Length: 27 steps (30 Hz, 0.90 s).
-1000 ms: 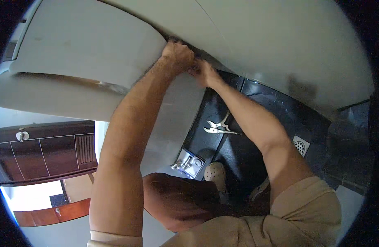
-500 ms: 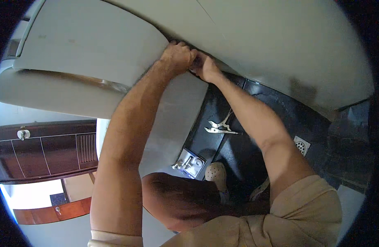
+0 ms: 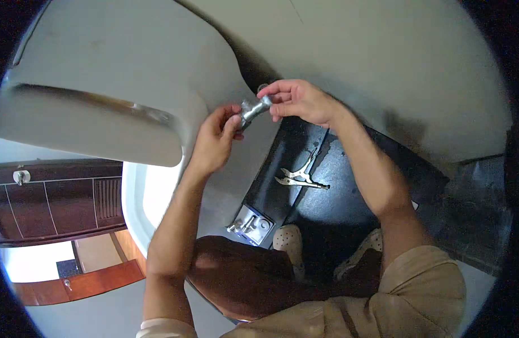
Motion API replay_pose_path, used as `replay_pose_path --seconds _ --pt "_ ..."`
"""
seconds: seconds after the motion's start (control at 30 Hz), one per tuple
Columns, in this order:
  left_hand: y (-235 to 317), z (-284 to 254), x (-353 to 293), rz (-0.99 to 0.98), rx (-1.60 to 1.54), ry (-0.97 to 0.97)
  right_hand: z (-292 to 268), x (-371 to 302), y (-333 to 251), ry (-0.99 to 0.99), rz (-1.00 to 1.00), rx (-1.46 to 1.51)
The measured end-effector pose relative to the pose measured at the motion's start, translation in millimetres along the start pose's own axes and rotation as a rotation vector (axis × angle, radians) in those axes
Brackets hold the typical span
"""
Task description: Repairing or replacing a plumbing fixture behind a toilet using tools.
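A chrome angle valve is held up between my two hands, beside the wall and the white ceramic fixture. My left hand grips its lower end with thumb and fingers. At the upper end, the thumb and fingertips of my right hand close around the valve's tip. Behind my right fingertips, a small round metal fitting shows at the wall, partly hidden. Below the hands, a pair of locking pliers lies on the dark floor with its jaws spread.
The white ceramic fixture fills the upper left. Pale wall stands along the upper right. A flat pack with a metal tap fitting lies near my pale clog. Dark tiles cover the floor.
Both hands have come back from the gap between fixture and wall, and the chrome valve is now visible between them. My right hand has moved right and its fingers have opened somewhat.
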<state>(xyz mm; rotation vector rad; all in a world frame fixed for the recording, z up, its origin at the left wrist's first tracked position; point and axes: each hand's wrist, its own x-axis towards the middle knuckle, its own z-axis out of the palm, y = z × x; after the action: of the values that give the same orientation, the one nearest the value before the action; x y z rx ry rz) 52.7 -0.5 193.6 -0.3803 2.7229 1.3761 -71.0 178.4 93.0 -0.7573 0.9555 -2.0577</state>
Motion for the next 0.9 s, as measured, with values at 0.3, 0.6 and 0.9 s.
replay_pose_path --seconds 0.3,0.6,0.9 --pt "-15 12 -24 0.033 -0.46 -0.174 49 -26 -47 0.038 -0.076 -0.402" --pt "-13 14 -33 0.166 -0.391 -0.178 68 -40 -62 -0.012 -0.024 -0.6" --pt "-17 13 -27 0.281 -0.316 -0.132 66 -39 -65 -0.05 -0.025 -0.582"
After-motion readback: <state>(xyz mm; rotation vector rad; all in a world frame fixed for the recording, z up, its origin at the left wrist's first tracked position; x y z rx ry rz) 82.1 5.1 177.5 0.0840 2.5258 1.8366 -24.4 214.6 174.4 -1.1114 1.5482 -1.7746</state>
